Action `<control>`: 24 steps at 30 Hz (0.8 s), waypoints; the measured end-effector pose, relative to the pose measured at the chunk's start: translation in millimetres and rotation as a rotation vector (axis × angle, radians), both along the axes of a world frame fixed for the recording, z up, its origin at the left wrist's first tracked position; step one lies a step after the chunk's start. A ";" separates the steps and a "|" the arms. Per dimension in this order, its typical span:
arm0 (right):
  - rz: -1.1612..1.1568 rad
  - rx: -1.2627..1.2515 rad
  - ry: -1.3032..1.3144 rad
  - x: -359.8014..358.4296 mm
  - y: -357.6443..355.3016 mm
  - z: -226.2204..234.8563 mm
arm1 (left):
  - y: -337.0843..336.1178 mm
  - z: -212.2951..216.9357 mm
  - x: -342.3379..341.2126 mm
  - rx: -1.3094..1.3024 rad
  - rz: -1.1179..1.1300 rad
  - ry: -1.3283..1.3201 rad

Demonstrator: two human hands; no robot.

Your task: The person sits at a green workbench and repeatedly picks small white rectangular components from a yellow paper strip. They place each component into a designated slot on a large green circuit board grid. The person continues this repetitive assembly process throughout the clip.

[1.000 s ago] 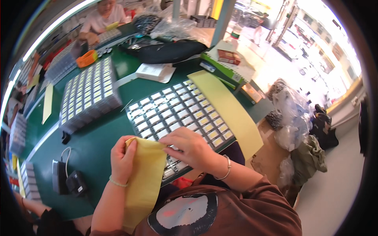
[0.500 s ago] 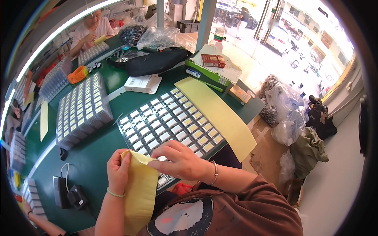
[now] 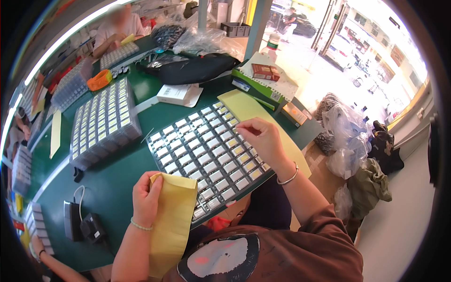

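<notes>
My left hand (image 3: 146,199) is closed on the top edge of a yellow paper sheet (image 3: 173,221), thumb in front, and the sheet hangs down at the table's near edge. Fingers pinched, my right hand (image 3: 260,138) is over the right side of a dark tray (image 3: 195,217). Whatever lies between those fingertips is too small to make out. Rows of small white rectangular pieces (image 3: 217,151) fill the tray. Several in the right-hand columns bear yellow rectangles. A second, larger yellow sheet (image 3: 293,152) lies along the tray's right side, partly behind my right hand.
Stacked clear trays (image 3: 104,127) of similar pieces stand left of my tray. Black power adapters (image 3: 92,229) lie nearer. Behind are a white box (image 3: 178,94), a black bag (image 3: 192,70) and a green box (image 3: 256,87). Co-workers sit along the left; one person (image 3: 117,30) works at the far end.
My right hand has left the yellow sheet and moved right and away, over the tray's right side. My left hand still holds the sheet. The view has shifted slightly.
</notes>
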State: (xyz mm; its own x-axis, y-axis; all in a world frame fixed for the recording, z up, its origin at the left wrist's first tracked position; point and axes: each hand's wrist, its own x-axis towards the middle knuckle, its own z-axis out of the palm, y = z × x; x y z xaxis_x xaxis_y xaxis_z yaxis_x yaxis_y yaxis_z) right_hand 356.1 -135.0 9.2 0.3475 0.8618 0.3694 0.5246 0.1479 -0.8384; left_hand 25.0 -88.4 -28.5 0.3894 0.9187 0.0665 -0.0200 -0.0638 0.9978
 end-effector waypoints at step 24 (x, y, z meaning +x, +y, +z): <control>0.067 -0.159 0.006 2.6 27.8 -29.4 | 3.0 -3.1 1.1 -0.002 -0.024 0.016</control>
